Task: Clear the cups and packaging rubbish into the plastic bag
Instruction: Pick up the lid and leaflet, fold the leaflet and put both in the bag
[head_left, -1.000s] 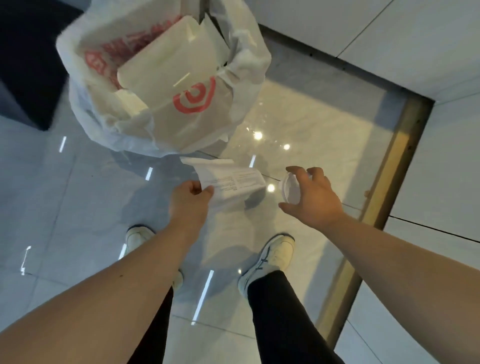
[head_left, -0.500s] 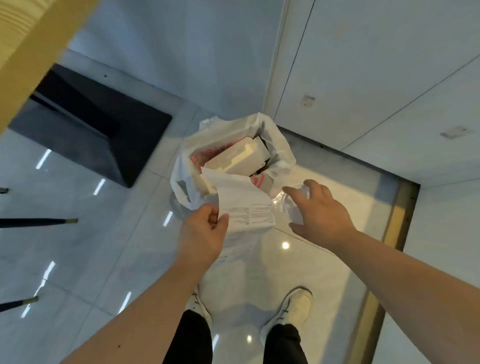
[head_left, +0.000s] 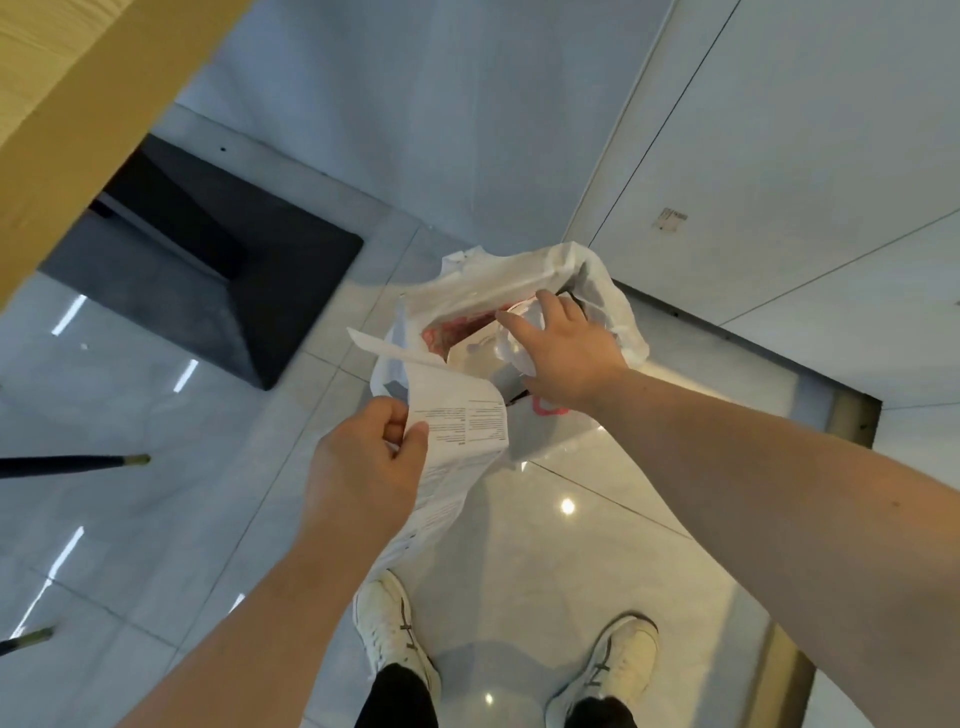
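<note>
Over plastic bag (head_left: 613, 306) | right hand (head_left: 566, 353) grips clear cup (head_left: 511, 343) | left hand (head_left: 363, 467) pinches receipt (head_left: 457, 431)

Left hand (head_left: 363, 467) pinched closed, right hand (head_left: 566, 353) reaching forward, fingers curled

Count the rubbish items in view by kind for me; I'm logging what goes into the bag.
Plastic bag: 1
Printed paper slip, pinched in the left hand: 1
Clear plastic piece, held by the right hand over the bag: 1
White carton in the bag: 1
Total: 4
</note>
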